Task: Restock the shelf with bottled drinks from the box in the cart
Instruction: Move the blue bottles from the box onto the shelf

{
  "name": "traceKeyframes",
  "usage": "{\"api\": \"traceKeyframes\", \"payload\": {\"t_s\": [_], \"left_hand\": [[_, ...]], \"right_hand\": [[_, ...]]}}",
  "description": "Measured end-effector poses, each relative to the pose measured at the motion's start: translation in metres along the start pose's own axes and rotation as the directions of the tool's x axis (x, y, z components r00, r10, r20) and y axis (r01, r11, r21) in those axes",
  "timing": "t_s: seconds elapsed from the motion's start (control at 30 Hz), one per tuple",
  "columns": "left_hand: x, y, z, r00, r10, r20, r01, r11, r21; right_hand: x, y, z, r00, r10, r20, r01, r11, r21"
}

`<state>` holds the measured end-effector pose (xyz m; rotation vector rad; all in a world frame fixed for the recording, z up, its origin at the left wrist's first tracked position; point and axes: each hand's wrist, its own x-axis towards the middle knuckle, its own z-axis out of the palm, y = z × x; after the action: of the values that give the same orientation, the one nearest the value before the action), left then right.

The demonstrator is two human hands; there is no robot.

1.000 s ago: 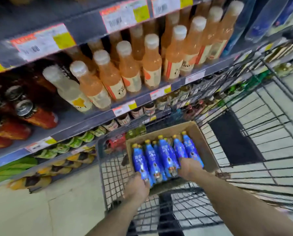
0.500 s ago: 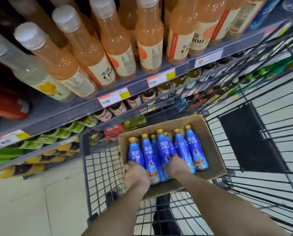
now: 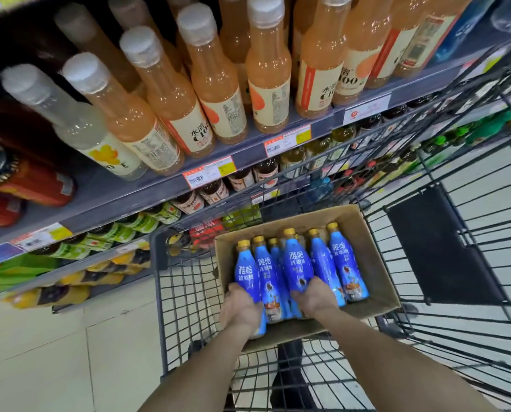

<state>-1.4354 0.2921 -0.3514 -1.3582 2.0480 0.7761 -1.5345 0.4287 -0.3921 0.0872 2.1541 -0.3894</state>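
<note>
An open cardboard box (image 3: 367,251) sits in the black wire cart (image 3: 182,292) and holds several blue bottles with yellow caps. My left hand (image 3: 240,309) is closed around the base of the leftmost blue bottle (image 3: 246,272). My right hand (image 3: 313,295) grips the base of a middle blue bottle (image 3: 297,263), which stands a little higher than its neighbours. Two more blue bottles (image 3: 345,269) lie to the right of my right hand. The shelf (image 3: 147,191) with drinks runs along the left and top.
Orange juice bottles (image 3: 269,75) and a clear bottle (image 3: 78,126) fill the upper shelf, red cans (image 3: 31,182) at far left. Lower shelves hold dark and green bottles (image 3: 135,224). The cart's black flap (image 3: 438,245) lies right of the box. Pale floor tiles (image 3: 69,352) lie below left.
The view has tipped down and moved closer to the shelf and cart. Both hands have closed further onto the bottle bases, and the bottle in my right hand has risen slightly.
</note>
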Motion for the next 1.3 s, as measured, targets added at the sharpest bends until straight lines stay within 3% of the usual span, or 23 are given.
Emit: {"api": "traceKeyframes", "payload": {"t_s": [0.23,0.6,1.03,1.3], "left_hand": [[-0.048,-0.021,-0.040,0.986,0.152,-0.067,-0.159,0.981,-0.108],[-0.112,-0.073,-0.154,0.944,0.219,-0.248,-0.285,0.918,-0.275],[-0.153,-0.162,-0.304,0.770,0.347,-0.535,-0.549,0.787,-0.280],[-0.175,-0.208,-0.382,0.635,0.326,-0.701,-0.666,0.691,-0.281]], "right_hand": [[-0.059,-0.005,-0.013,0.993,-0.081,-0.089,0.088,0.993,0.076],[-0.192,-0.078,-0.014,0.922,-0.321,-0.218,0.365,0.907,0.209],[-0.331,-0.217,-0.001,0.707,-0.573,-0.415,0.649,0.759,0.058],[-0.397,-0.292,-0.008,0.558,-0.690,-0.461,0.777,0.630,-0.002]]}}
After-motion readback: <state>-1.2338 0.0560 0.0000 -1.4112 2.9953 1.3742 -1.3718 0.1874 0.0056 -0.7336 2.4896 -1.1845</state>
